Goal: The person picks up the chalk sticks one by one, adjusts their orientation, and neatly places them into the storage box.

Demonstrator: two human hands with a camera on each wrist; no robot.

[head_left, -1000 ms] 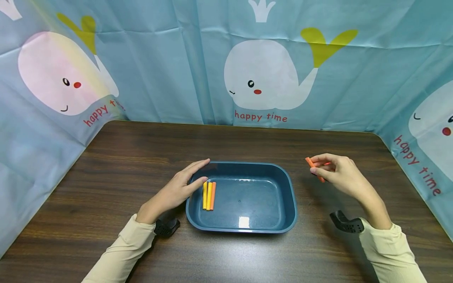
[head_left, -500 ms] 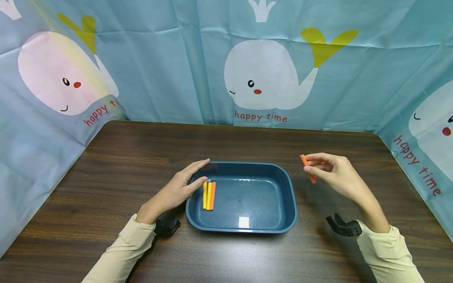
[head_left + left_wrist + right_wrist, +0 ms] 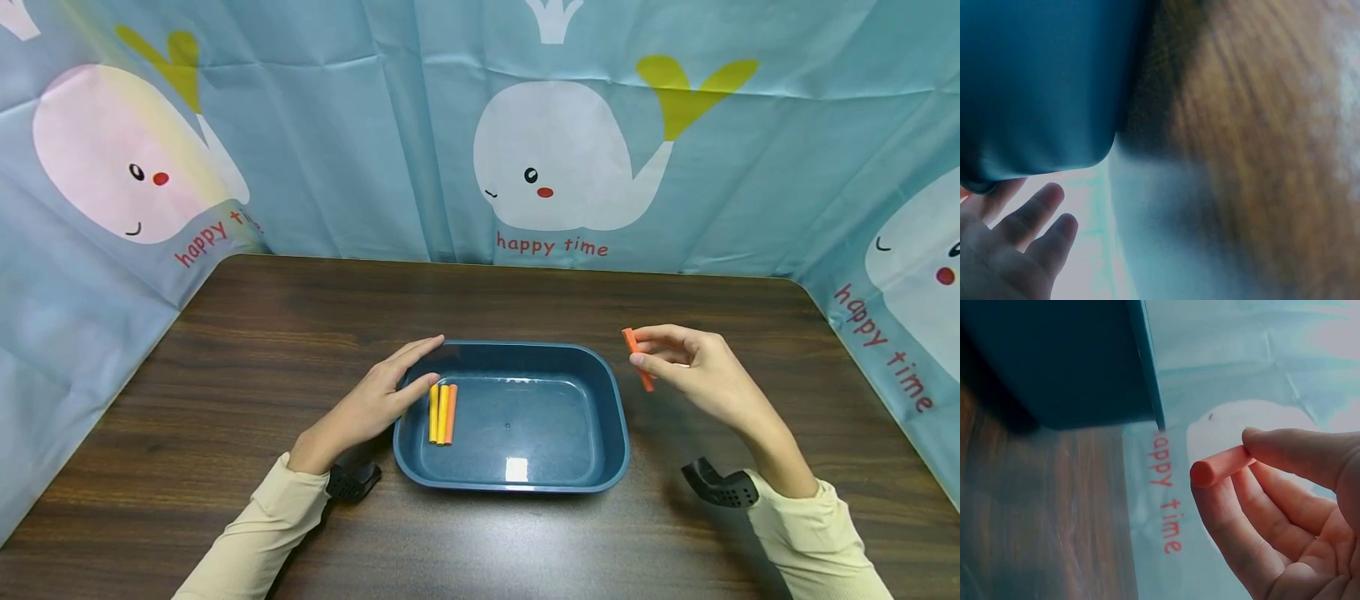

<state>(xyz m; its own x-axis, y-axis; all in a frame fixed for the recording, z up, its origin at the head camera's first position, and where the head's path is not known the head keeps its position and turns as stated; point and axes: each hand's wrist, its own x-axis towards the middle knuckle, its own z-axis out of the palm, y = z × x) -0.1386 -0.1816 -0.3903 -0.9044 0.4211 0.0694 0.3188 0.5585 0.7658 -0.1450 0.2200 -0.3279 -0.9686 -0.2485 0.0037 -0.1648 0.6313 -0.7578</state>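
Orange stick (image 3: 1222, 466) is pinched between the fingers of the right hand (image 3: 705, 371), just beside the tray (image 3: 540, 427); a light pinch clear of the rim (image 3: 510, 487) should serve, the left hand (image 3: 371, 406) spread there.

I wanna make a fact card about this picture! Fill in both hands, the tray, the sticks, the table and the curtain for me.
Left hand: resting on the left rim of the tray
Right hand: pinching an orange stick, right of the tray
Tray: blue, on the table
Sticks inside: two yellow sticks, one orange, side by side
Table: brown
Curtain: light blue, whales, "happy time"
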